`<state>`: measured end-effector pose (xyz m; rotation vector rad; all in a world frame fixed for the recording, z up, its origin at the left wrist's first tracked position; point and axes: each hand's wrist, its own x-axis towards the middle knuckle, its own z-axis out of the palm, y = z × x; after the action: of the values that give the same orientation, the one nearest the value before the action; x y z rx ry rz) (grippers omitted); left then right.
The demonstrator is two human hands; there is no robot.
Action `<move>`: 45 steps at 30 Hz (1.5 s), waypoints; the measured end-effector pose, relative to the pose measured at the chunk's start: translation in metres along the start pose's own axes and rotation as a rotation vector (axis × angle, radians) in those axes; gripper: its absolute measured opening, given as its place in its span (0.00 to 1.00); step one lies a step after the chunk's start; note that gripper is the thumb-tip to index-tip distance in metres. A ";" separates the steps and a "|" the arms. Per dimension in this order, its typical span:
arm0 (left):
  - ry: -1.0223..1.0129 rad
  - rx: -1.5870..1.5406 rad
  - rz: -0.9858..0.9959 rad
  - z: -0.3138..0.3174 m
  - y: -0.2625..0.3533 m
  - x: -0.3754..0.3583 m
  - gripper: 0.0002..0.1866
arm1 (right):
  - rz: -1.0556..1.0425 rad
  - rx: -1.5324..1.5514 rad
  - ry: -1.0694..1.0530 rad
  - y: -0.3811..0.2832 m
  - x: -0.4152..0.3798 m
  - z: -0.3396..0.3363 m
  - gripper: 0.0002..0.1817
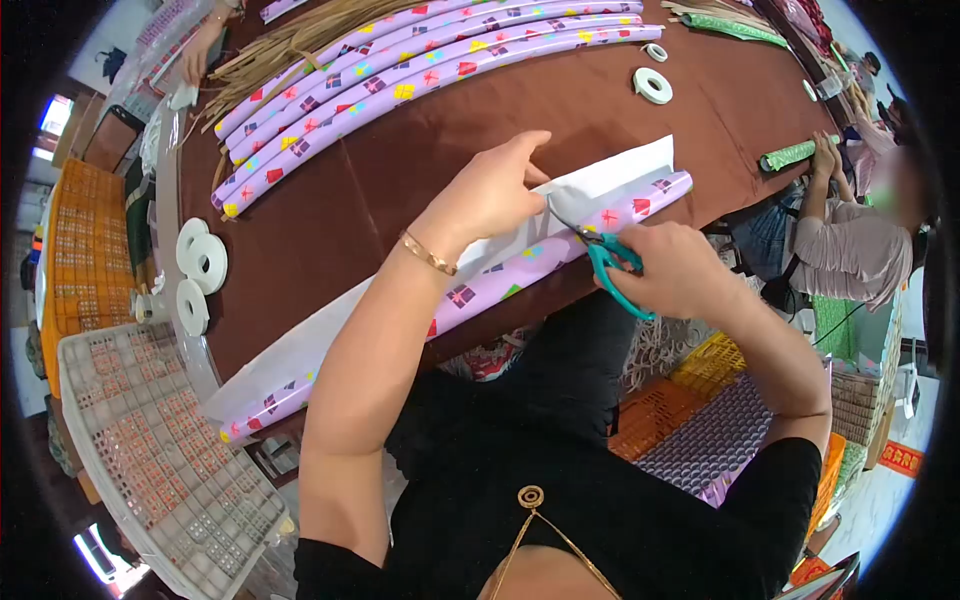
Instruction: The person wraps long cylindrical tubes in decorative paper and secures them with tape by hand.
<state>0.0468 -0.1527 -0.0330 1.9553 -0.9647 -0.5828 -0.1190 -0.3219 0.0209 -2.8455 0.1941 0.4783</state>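
Observation:
My right hand (pixel 675 270) grips teal-handled scissors (pixel 612 265), whose blades reach into the white underside of the patterned wrapping paper. That purple roll of wrapping paper (pixel 530 268) lies slantwise along the near table edge, with a white flap (pixel 620 172) standing up beyond the blades. Just left of the scissor tips, my left hand (pixel 490 190) pinches the paper's edge with thumb and a bent finger, while its index finger sticks out. The exact hold of the left fingertips is partly hidden.
Several finished purple rolls (pixel 400 90) lie across the back of the brown table (pixel 370 200) beside brown strips (pixel 290 60). White tape rolls (pixel 205 262) sit at left, another tape roll (pixel 653 86) at back. A co-worker (pixel 850 240) handles a green roll (pixel 798 154) at right. Plastic crates (pixel 150 430) stand left.

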 end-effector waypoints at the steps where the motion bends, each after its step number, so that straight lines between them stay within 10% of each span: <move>1: -0.077 -0.094 -0.035 -0.001 -0.002 0.005 0.33 | -0.014 0.014 0.013 0.002 -0.002 0.003 0.25; 45: -0.247 -0.491 -0.226 0.002 -0.015 0.007 0.33 | -0.078 0.033 0.167 0.004 -0.006 0.010 0.17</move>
<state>0.0555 -0.1544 -0.0468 1.5782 -0.6647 -1.0986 -0.1281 -0.3227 0.0128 -2.8483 0.1201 0.2190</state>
